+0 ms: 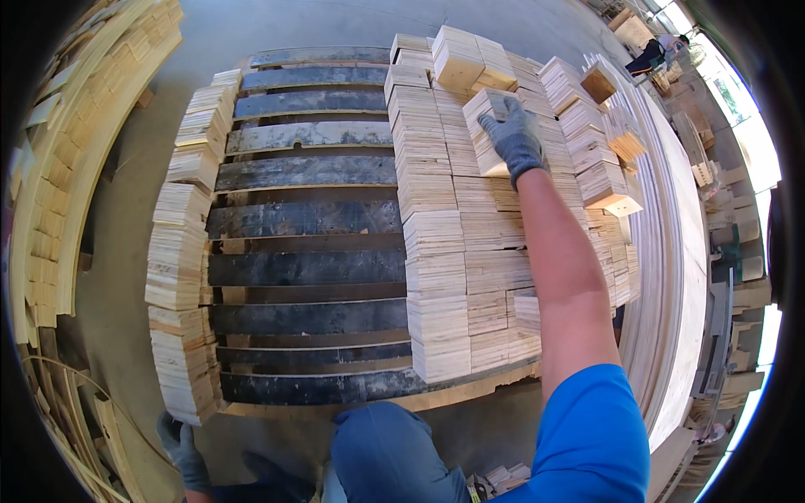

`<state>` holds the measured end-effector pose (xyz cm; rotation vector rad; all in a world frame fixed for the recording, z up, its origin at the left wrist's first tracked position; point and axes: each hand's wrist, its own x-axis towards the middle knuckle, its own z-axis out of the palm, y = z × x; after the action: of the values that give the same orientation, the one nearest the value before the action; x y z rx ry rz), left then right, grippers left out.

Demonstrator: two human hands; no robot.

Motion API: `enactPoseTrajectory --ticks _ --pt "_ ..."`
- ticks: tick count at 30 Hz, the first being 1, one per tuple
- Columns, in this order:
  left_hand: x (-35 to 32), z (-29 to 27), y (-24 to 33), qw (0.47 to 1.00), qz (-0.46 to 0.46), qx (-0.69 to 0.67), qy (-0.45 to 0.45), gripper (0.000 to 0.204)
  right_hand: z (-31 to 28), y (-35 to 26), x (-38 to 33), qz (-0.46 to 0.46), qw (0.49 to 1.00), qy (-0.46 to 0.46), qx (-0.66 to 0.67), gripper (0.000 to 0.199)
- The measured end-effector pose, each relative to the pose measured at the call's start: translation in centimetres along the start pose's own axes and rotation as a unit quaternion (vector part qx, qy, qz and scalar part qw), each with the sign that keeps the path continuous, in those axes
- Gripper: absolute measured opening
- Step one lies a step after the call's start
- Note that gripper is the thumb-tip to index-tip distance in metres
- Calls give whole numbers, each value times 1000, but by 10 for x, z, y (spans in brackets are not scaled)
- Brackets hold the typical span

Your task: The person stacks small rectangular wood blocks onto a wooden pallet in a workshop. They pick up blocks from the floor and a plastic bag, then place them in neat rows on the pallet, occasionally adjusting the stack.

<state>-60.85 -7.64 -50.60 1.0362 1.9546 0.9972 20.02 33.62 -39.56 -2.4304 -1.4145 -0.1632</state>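
Head view: the grey-gloved right hand (513, 138) has its grip spread over a pale rectangular bundle of thin wooden pieces (484, 151), atop rows of similar stacks (436, 230); I cannot tell whether it clasps the bundle. Beside the near end of the pale wooden left row (178, 247), edging the dark slatted pallet (306, 269), the grey-gloved left hand (183, 453) curls slightly, its hold unclear.
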Motion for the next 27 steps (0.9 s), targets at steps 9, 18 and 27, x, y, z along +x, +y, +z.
enactPoseTrajectory --ticks 9,18,27 --pt "-22 26 119 994 -40 99 31 41 17 -32 41 -54 976 74 -198 96" --pt "-43 -1 136 993 -43 84 66 41 38 -40 -49 -139 973 -74 -168 66" --pt "-28 -16 112 994 -61 60 75 40 56 -39 3 -90 980 -89 -153 50"
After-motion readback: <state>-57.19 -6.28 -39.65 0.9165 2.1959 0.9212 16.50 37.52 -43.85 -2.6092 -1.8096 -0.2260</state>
